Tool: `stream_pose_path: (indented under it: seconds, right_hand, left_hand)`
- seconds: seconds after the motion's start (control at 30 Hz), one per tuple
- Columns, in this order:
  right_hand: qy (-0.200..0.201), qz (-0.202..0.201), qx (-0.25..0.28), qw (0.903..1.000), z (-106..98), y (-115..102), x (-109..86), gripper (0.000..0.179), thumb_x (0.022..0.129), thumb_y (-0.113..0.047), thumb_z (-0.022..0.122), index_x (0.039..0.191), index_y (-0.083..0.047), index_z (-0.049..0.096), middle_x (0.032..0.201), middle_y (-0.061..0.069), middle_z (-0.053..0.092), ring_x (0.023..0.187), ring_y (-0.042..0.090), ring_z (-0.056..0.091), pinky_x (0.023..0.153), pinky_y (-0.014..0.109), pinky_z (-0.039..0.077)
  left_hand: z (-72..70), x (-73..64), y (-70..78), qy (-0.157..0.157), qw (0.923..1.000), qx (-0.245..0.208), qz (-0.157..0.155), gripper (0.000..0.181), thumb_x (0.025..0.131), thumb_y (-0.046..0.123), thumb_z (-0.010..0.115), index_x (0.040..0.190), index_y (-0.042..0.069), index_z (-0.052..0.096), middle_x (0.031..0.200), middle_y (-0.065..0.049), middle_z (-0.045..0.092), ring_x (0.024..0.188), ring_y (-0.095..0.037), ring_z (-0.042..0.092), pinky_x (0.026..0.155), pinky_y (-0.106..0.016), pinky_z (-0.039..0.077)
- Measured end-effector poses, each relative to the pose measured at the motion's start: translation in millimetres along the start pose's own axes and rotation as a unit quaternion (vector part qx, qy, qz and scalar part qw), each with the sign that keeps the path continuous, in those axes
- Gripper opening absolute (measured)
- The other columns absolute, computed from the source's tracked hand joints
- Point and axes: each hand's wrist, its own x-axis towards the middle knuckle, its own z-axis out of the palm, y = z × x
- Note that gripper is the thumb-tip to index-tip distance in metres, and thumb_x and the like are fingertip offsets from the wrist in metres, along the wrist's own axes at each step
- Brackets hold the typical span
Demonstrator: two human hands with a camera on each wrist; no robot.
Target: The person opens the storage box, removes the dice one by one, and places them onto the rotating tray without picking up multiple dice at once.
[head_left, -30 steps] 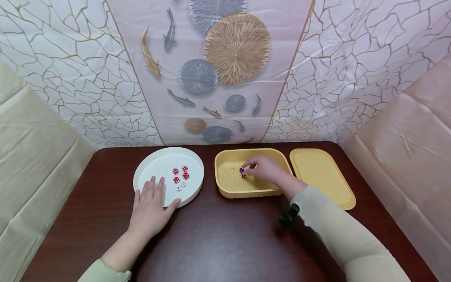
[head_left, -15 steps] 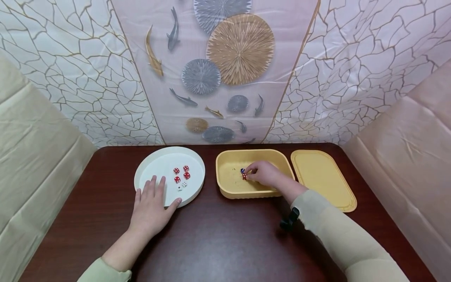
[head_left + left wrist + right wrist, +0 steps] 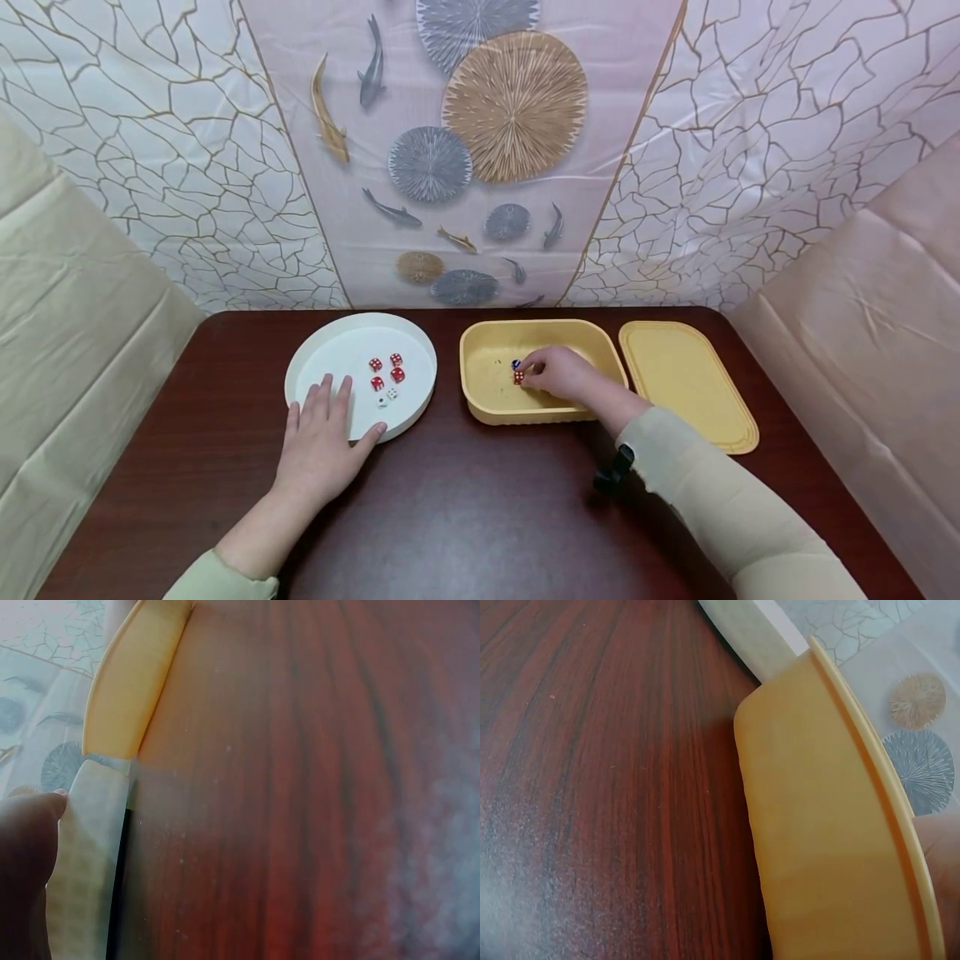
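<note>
My right hand [image 3: 558, 371] reaches into the yellow rectangular box [image 3: 468, 392]. Its thumb and index finger pinch a red die [image 3: 518, 377] low over the box floor. Just behind that, a blue die [image 3: 516, 365] lies near the fingertips. In the right wrist view the box's outer wall [image 3: 817, 802] hides most of the hand. My left hand [image 3: 318, 442] rests over the near-left rim of the white round tray [image 3: 345, 329], fingers spread and straight. Inside the tray lie several red dice [image 3: 397, 374] and two white dice [image 3: 392, 393]. The left thumb [image 3: 26, 825] touches the tray's rim.
A flat yellow lid [image 3: 690, 379] lies on the dark wooden table [image 3: 465, 500], right of the box. Tray and box stand side by side with a narrow gap. Patterned cloth [image 3: 517, 242] hangs behind the table, and beige panels [image 3: 862, 292] flank it.
My right thumb and index finger have closed on the red die in the box, and it has shifted slightly. The left hand and the dice in the tray have stayed put.
</note>
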Motion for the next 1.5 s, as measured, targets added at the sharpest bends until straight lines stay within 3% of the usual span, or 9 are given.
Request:
stream_pose_path:
  seconds: [0.4, 0.67, 1.03, 1.33, 1.5]
  right_hand:
    - [-0.003, 0.005, -0.028, 0.9996, 0, -1, 0.7, 0.021, 0.089, -0.020, 0.072, 0.110, -0.017, 0.077, 0.085, -0.004, 0.067, 0.071, 0.011, 0.055, 0.066, 0.028, 0.045]
    - [0.010, 0.000, -0.013, 0.9999, -4, -1, -2.0, 0.025, 0.089, -0.017, 0.069, 0.113, -0.016, 0.076, 0.080, -0.002, 0.062, 0.064, 0.012, 0.052, 0.060, 0.028, 0.043]
    - [0.037, -0.007, 0.019, 0.9991, -15, -5, -3.5, 0.026, 0.093, -0.018, 0.067, 0.117, -0.012, 0.074, 0.088, 0.005, 0.067, 0.078, 0.018, 0.057, 0.068, 0.032, 0.046]
    - [0.041, -0.030, 0.047, 0.9976, -23, -28, -3.3, 0.026, 0.094, -0.023, 0.068, 0.117, -0.012, 0.074, 0.089, 0.004, 0.070, 0.073, 0.016, 0.056, 0.063, 0.029, 0.044]
    - [0.038, -0.041, 0.055, 0.9969, -18, -45, 1.9, 0.026, 0.094, -0.026, 0.068, 0.116, -0.015, 0.075, 0.091, 0.005, 0.072, 0.077, 0.024, 0.065, 0.062, 0.027, 0.045]
  left_hand:
    - [-0.7, -0.4, -0.5, 0.001, 1.0000, -0.001, 0.001, 0.091, 0.093, 0.062, 0.054, 0.156, 0.004, 0.024, 0.159, -0.027, 0.019, 0.146, -0.046, 0.017, 0.116, -0.063, 0.008]
    - [-1.0, -1.0, -1.5, 0.004, 1.0000, -0.002, 0.003, 0.090, 0.093, 0.062, 0.054, 0.156, 0.004, 0.025, 0.159, -0.027, 0.019, 0.145, -0.046, 0.017, 0.116, -0.063, 0.009]
    - [-0.1, 0.2, -2.8, 0.005, 1.0000, -0.007, 0.004, 0.091, 0.093, 0.064, 0.052, 0.156, 0.005, 0.025, 0.158, -0.027, 0.020, 0.145, -0.046, 0.018, 0.116, -0.063, 0.009]
    - [-2.0, -0.5, -2.3, 0.003, 1.0000, -0.006, 0.005, 0.090, 0.093, 0.061, 0.055, 0.155, 0.004, 0.026, 0.158, -0.027, 0.020, 0.145, -0.046, 0.017, 0.116, -0.064, 0.009]
    - [-2.0, -0.4, -1.9, -0.002, 0.9999, -0.009, 0.006, 0.090, 0.093, 0.060, 0.056, 0.156, 0.004, 0.025, 0.159, -0.027, 0.019, 0.145, -0.046, 0.017, 0.116, -0.064, 0.008]
